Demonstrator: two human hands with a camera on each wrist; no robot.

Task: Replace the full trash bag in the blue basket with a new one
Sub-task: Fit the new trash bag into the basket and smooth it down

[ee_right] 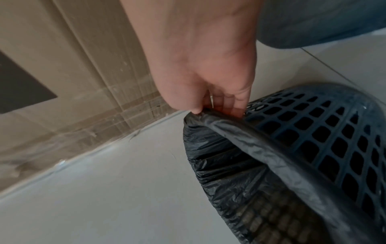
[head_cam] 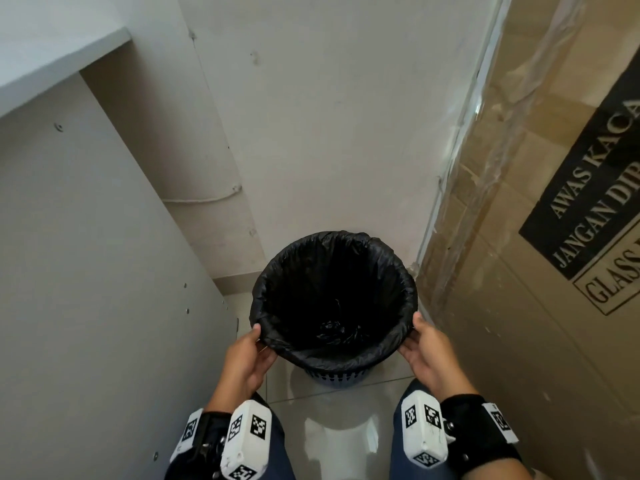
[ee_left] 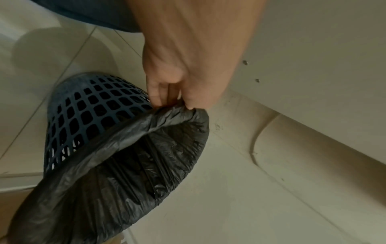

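Note:
A blue lattice basket stands on the tiled floor in a narrow gap. A black trash bag lines it, its edge folded over the rim. My left hand pinches the bag's folded edge at the rim's left side, thumb on top and fingers beneath. My right hand pinches the edge at the rim's right side the same way. Crumpled dark material lies at the bag's bottom.
A grey cabinet panel rises close on the left. A tall cardboard box wrapped in plastic film stands tight on the right. A pale wall closes the back. My knees frame the glossy floor in front.

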